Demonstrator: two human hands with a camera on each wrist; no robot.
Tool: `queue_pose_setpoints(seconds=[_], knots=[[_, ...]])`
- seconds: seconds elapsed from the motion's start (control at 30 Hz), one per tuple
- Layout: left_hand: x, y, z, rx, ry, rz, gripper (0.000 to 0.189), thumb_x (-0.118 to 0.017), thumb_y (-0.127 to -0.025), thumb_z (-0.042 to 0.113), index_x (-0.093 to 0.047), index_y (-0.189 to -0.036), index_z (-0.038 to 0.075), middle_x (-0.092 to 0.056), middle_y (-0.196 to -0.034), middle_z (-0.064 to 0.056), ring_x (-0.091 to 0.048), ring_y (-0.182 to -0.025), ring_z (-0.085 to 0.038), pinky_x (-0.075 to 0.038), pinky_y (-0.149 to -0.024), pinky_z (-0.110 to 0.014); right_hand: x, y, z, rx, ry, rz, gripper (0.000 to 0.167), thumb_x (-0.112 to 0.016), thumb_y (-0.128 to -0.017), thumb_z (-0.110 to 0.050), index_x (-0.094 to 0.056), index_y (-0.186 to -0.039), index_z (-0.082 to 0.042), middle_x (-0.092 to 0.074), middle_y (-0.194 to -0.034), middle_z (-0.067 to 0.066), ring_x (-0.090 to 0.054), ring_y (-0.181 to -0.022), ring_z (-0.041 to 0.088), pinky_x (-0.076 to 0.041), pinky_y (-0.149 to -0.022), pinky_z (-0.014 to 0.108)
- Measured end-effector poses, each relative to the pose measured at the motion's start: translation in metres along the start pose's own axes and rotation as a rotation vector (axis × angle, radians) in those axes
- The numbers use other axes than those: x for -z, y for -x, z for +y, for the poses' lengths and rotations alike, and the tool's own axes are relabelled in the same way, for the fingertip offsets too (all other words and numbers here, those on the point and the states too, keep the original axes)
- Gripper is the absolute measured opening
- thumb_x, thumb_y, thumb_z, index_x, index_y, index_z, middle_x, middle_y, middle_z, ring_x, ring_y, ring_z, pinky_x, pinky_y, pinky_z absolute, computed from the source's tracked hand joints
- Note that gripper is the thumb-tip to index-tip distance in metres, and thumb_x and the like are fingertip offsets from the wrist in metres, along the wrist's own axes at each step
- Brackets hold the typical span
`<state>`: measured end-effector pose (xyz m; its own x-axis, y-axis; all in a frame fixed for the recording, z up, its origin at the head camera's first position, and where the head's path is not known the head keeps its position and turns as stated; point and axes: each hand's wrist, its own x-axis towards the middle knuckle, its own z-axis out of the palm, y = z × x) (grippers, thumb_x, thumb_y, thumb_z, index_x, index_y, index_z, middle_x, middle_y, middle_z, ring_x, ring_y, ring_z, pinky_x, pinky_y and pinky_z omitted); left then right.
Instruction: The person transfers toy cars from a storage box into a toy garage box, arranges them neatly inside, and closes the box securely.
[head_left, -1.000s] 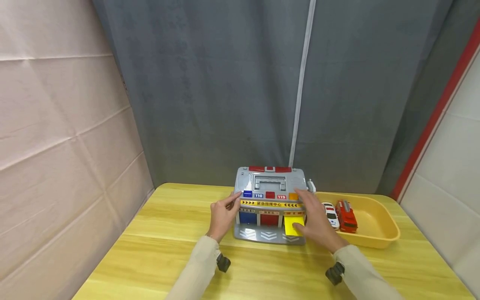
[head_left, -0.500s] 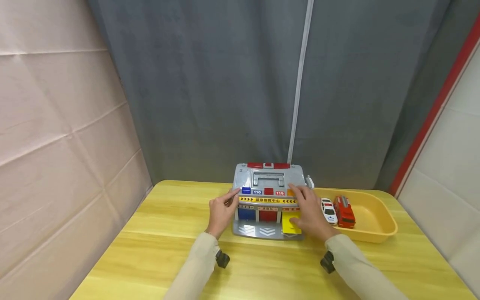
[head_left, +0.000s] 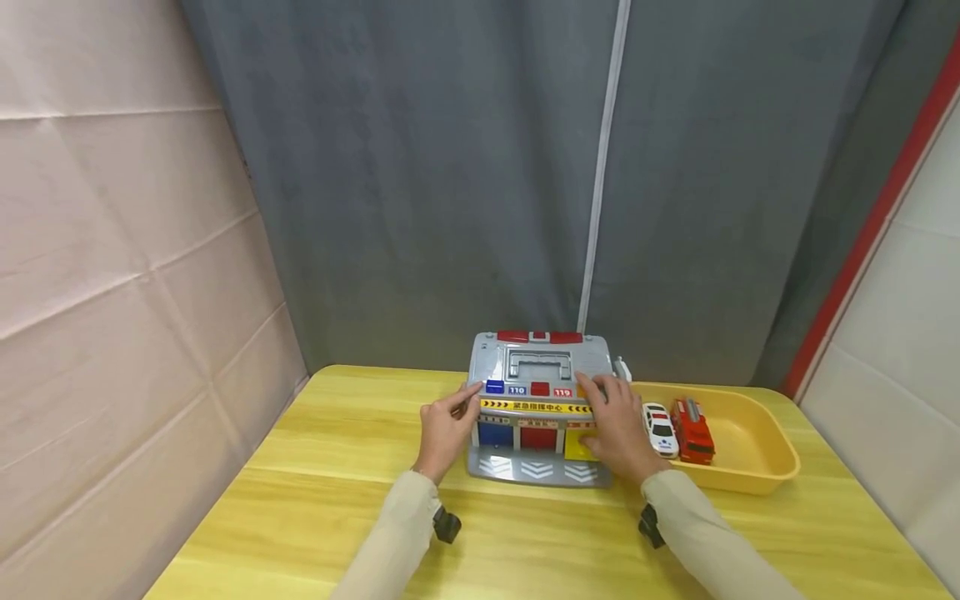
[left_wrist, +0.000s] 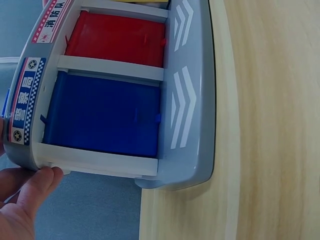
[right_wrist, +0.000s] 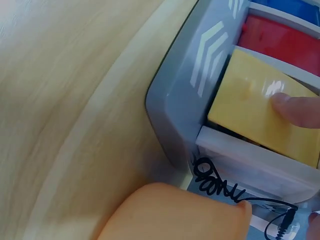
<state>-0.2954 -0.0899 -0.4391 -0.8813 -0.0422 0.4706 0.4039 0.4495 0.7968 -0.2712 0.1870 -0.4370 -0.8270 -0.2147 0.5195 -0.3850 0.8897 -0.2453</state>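
A grey toy garage (head_left: pixel 540 475) with a blue door (left_wrist: pixel 102 115), a red door (left_wrist: pixel 117 39) and a yellow door (right_wrist: pixel 265 102) stands on the table. My left hand (head_left: pixel 442 432) holds its left roof corner, thumb below the edge and fingers at the roof. The thumb of my right hand (head_left: pixel 621 429) lies straight and presses on the yellow door, while the fingers rest on the roof above, over the orange button. In the right wrist view the yellow door sits tilted in its bay; the blue and red doors are down. Part of the yellow door hides behind my right hand.
To the right, a yellow tray (head_left: pixel 757 450) holds a white toy police car (head_left: pixel 661 431) and a red toy fire engine (head_left: pixel 693 433). A coiled black cord (right_wrist: pixel 215 185) hangs at the garage's right side. A grey curtain (head_left: pixel 435 208) hangs behind the table (head_left: pixel 360 433).
My right thumb has pushed the yellow door from sticking out over the ramp back into its bay. My right hand has shifted left and inward. The left hand keeps its place.
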Motion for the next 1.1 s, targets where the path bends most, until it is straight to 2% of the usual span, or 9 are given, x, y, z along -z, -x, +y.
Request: queue_pose_setpoints(seconds=[0.3,0.47,0.63,0.9,1.1], knots=[[0.002,0.002,0.006,0.007,-0.018,-0.003,0.025,-0.067,-0.093,0.018,-0.076,-0.117,0.015,-0.068,-0.127,-0.02,-0.071,-0.114,-0.029,-0.061,-0.087,-0.031,-0.005,0.001,0.003,0.101,0.061,0.132,0.103,-0.096,-0.057,-0.009,-0.044,-0.146,-0.008,-0.053,-0.126,0.02,-0.047,-0.119,0.04,-0.036,-0.106,0.062],[0.003,0.001,0.008,-0.004,-0.025,0.007,0.024,-0.067,-0.093,0.018,-0.077,-0.115,0.015,-0.07,-0.125,-0.019,-0.073,-0.107,-0.027,-0.063,-0.085,-0.03,-0.008,-0.001,0.006,0.135,0.091,0.171,0.104,-0.097,-0.054,-0.009,-0.045,-0.145,-0.007,-0.054,-0.124,0.02,-0.049,-0.118,0.04,-0.039,-0.104,0.061],[0.002,0.0,0.007,-0.003,-0.026,-0.002,0.024,-0.067,-0.093,0.018,-0.077,-0.115,0.016,-0.07,-0.125,-0.016,-0.073,-0.108,-0.025,-0.062,-0.085,-0.028,-0.008,0.0,0.007,0.141,0.102,0.185,0.105,-0.098,-0.053,-0.011,-0.045,-0.144,-0.006,-0.055,-0.122,0.02,-0.05,-0.116,0.04,-0.04,-0.102,0.06],[0.0,-0.001,0.005,-0.033,-0.028,0.007,0.024,-0.067,-0.093,0.017,-0.077,-0.114,0.014,-0.071,-0.122,-0.018,-0.073,-0.108,-0.026,-0.063,-0.085,-0.029,-0.004,-0.002,0.007,0.117,0.091,0.145,0.112,-0.099,-0.051,-0.013,-0.04,-0.146,-0.004,-0.053,-0.121,0.02,-0.049,-0.116,0.04,-0.039,-0.1,0.057],[0.0,-0.002,0.004,-0.032,-0.039,0.002,0.024,-0.067,-0.092,0.019,-0.077,-0.114,0.014,-0.07,-0.123,-0.018,-0.075,-0.103,-0.025,-0.063,-0.085,-0.03,0.003,-0.005,0.006,0.078,0.047,0.039,0.113,-0.099,-0.055,-0.02,-0.038,-0.148,-0.006,-0.052,-0.123,0.018,-0.046,-0.119,0.039,-0.036,-0.107,0.06]])
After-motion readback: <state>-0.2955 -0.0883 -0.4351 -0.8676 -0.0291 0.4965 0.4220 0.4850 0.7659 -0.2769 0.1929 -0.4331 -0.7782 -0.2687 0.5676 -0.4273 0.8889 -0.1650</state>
